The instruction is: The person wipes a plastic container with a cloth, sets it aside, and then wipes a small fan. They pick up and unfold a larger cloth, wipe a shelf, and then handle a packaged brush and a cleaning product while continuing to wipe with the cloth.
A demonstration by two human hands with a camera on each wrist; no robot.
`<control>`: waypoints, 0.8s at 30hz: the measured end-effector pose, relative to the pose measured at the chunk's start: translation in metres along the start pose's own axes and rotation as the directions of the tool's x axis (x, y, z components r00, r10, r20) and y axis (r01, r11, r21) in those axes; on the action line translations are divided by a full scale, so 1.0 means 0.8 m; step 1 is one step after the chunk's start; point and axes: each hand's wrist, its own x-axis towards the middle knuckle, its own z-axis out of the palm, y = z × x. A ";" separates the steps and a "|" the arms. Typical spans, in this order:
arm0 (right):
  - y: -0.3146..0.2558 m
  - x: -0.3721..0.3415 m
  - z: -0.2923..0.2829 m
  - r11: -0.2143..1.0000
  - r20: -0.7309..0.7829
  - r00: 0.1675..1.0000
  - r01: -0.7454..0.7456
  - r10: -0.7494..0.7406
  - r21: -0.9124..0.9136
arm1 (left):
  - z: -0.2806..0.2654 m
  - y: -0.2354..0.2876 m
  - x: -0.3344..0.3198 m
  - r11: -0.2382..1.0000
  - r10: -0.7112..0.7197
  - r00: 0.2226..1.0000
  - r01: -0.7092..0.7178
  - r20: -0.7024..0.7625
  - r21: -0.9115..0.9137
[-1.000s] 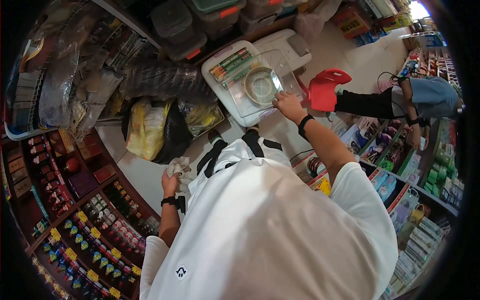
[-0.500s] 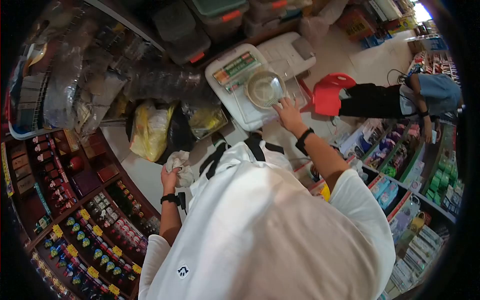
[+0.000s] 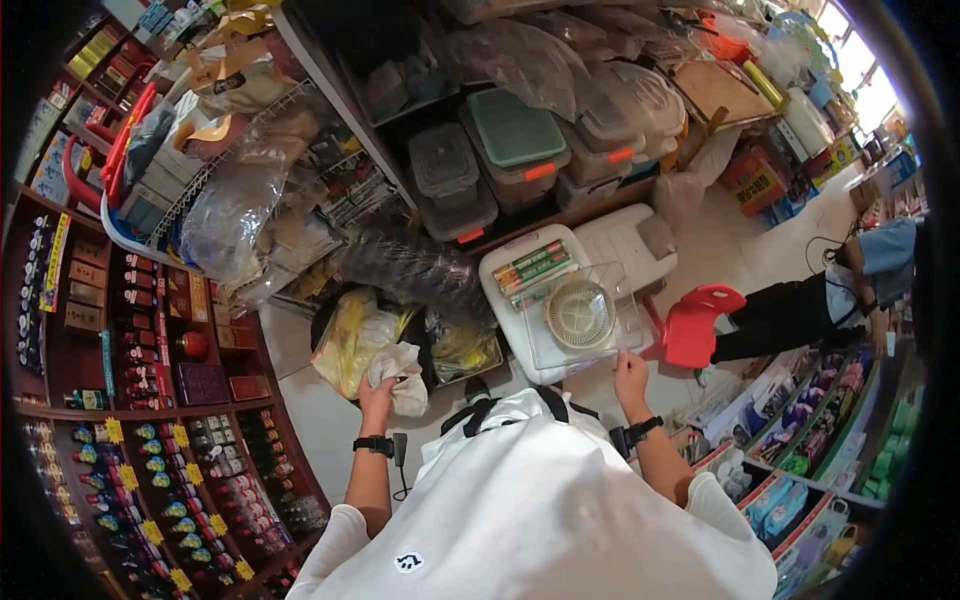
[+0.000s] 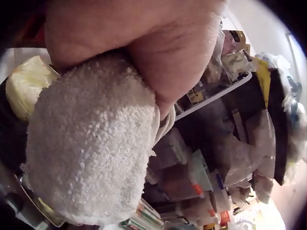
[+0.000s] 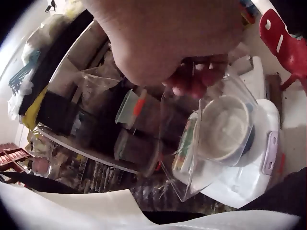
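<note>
My left hand [image 3: 377,400] grips a crumpled white terry cloth [image 4: 91,143], which hangs below the fingers and fills much of the left wrist view. At the near right edge of a clear plastic box [image 3: 545,352], my right hand [image 3: 630,382] holds the rim with curled fingers [image 5: 189,84]. Inside the box sits a round, pale ribbed basket [image 3: 580,312]. The box rests on a white storage bin lid [image 3: 497,275], overlapping some long green-and-red cartons [image 3: 535,265] lying there.
A red plastic chair [image 3: 695,325] stands right of the bin, with another person [image 3: 775,325] beyond it. Yellow and black bags [image 3: 345,345] lie on the floor at left. Lidded tubs [image 3: 515,140] fill the shelf behind; goods racks [image 3: 180,400] flank both sides.
The head view has tilted up, showing more shelving. My right hand's fingers, spread at the box rim half a second ago, are now curled there. The left hand still holds the cloth.
</note>
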 end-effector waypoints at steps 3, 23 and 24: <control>-0.012 0.005 -0.008 0.991 -0.030 0.998 0.056 -0.053 0.123 | 0.019 0.047 -0.016 0.970 -0.097 0.995 0.088 -0.027 -0.226; -0.625 -0.110 -0.235 -0.105 -0.140 0.023 0.544 -0.990 0.833 | 0.013 0.118 0.006 0.766 -0.025 1.000 0.010 -0.013 -0.643; -0.632 -0.119 -0.240 -0.081 -0.120 0.039 0.535 -0.992 0.841 | -0.003 0.090 0.021 0.727 -0.097 0.993 0.120 0.072 -0.676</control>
